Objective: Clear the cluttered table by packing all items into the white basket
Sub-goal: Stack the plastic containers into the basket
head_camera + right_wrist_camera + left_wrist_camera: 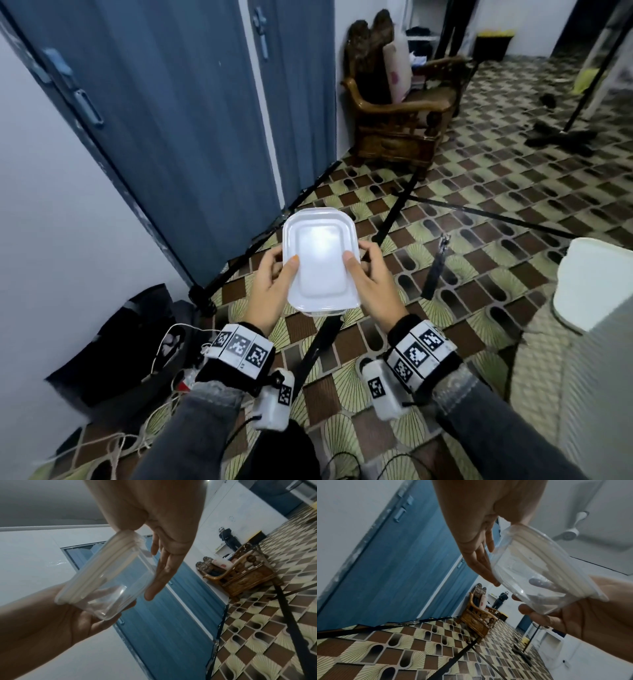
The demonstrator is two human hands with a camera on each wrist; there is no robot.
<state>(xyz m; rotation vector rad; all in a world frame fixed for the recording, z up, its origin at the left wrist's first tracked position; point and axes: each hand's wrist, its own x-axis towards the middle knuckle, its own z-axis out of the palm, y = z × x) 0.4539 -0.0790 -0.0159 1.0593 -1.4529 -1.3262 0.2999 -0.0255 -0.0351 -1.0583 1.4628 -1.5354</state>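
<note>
- Both hands are holding a clear rectangular plastic food container (322, 262) with a white lid, up in the air over the patterned brown-and-cream floor tiles (479, 219), not resting on any surface.
- The left hand (270, 284) is gripping the container's left side, thumb lying on the lid and fingers running under the clear base.
- The right hand (368, 277) is gripping the right side the same way, thumb on the lid and fingers beneath.
- The lid is sitting closed on the container; through the clear wall in the wrist views nothing is showing inside except the fingers behind it.
- A white basket (596, 281) is standing at the right edge of the head view, well apart from the container; its inside is hidden.
- A carved wooden armchair (400, 113) is standing beyond, beside blue doors (171, 102).
</note>
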